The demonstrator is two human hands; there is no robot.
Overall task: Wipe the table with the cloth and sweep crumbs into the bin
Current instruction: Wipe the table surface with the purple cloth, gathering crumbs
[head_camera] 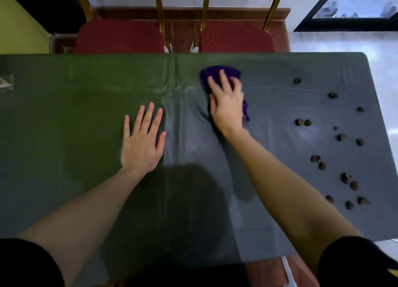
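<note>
The right hand (pixel 226 101) presses the purple cloth (pixel 219 75) flat on the table (pixel 64 114) near its far edge, fingers spread over the wad; the left hand (pixel 141 142) lies flat beside it, fingers straight and slightly fanned, bracing the wrinkled cover. The crumbs (pixel 342 148) – dark lumps – sit scattered well to the right, near the table's end. A fast sweep could roll them off that edge onto the floor, and dragging may bunch the loose cover. No bin is in view, so where to push them is unclear – the right hand is motion-blurred, and most of the cloth is hidden beneath it.
</note>
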